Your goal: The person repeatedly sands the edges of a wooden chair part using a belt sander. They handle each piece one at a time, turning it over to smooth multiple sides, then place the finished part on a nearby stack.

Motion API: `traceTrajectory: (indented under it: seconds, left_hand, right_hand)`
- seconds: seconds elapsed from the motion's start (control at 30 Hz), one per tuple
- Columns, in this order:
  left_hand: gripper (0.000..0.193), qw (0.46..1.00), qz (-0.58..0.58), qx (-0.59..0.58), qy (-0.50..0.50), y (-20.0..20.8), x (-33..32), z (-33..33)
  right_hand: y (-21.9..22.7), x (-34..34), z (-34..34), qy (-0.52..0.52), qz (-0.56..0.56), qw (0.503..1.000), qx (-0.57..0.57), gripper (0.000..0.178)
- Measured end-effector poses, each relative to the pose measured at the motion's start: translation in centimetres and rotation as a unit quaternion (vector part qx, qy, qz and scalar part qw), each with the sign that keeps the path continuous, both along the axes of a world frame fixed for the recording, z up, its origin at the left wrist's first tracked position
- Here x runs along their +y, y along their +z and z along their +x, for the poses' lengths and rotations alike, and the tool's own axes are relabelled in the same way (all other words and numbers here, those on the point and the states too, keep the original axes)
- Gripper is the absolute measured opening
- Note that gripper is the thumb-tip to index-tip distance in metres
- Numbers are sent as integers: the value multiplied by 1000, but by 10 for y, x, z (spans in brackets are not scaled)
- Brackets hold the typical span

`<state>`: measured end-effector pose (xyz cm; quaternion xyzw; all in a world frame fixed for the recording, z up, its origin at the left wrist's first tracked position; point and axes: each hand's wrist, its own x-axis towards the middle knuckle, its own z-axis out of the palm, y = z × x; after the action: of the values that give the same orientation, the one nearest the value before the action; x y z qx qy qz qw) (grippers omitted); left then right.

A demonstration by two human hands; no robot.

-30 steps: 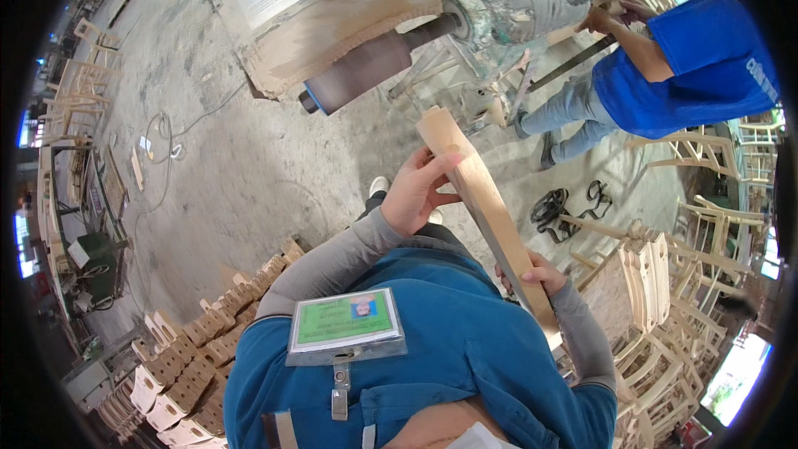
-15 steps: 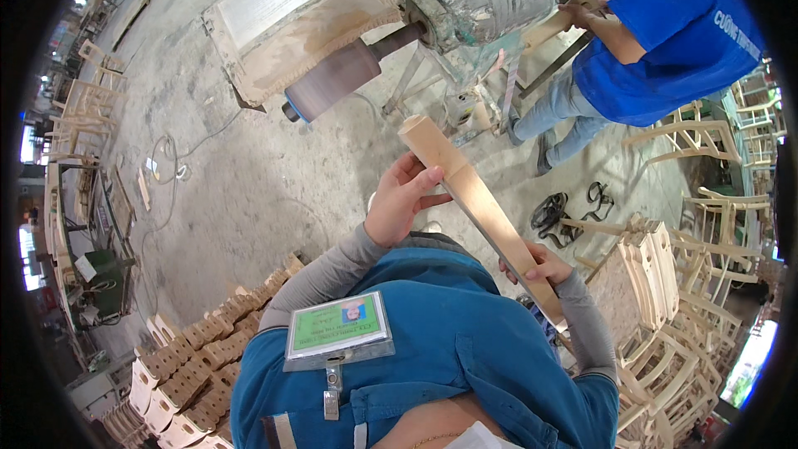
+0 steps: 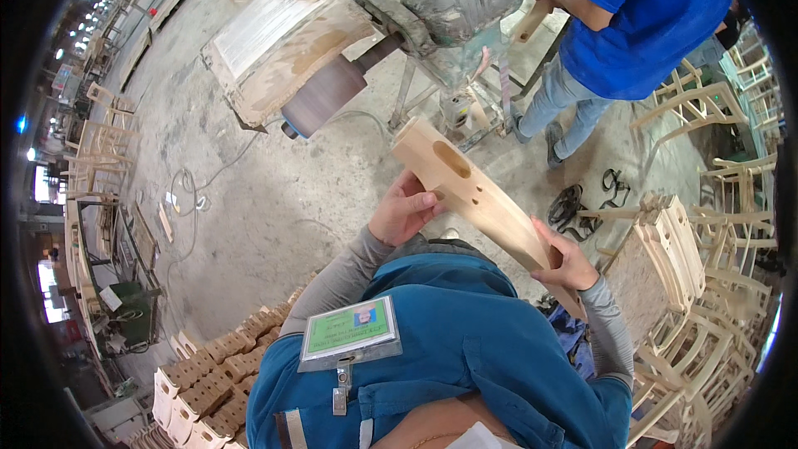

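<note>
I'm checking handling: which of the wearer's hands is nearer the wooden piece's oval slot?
The left hand, beside the oval slot; the right hand holds the wooden piece farther along.

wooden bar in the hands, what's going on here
A person's left hand and right hand hold a long, pale wooden bar with an oval slot and small round holes. The bar is apart from the brownish-grey cylindrical drum ahead. At upper right, a co-worker in a blue shirt handles another pale wooden piece.

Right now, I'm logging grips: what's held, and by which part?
A wooden piece: left hand near its slotted end, right hand toward its other end.
</note>
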<state>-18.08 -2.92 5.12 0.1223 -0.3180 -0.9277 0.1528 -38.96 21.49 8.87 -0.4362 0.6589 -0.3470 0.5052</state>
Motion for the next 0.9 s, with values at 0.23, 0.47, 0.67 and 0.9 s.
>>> traceTrajectory:
  seconds: [0.23, 0.47, 0.67, 0.9]
  left_hand:
    - [55, 995, 5, -99, -6, -13, 28, -24]
    - [55, 966, 163, -186, 73, -64, 0, -18]
    - [62, 906, 297, -218, 208, -130, -47, 11]
    - [60, 876, 374, -154, 262, -195, -104, 39]
  right_hand:
    - [-6, -9, 15, 4, 63, 997, -44, 85]
    - [44, -19, -5, 97, 128, 974, -161, 80]
    - [70, -34, -10, 9, -54, 929, -367, 89]
    - [41, -167, 49, -154, -107, 979, 84, 40]
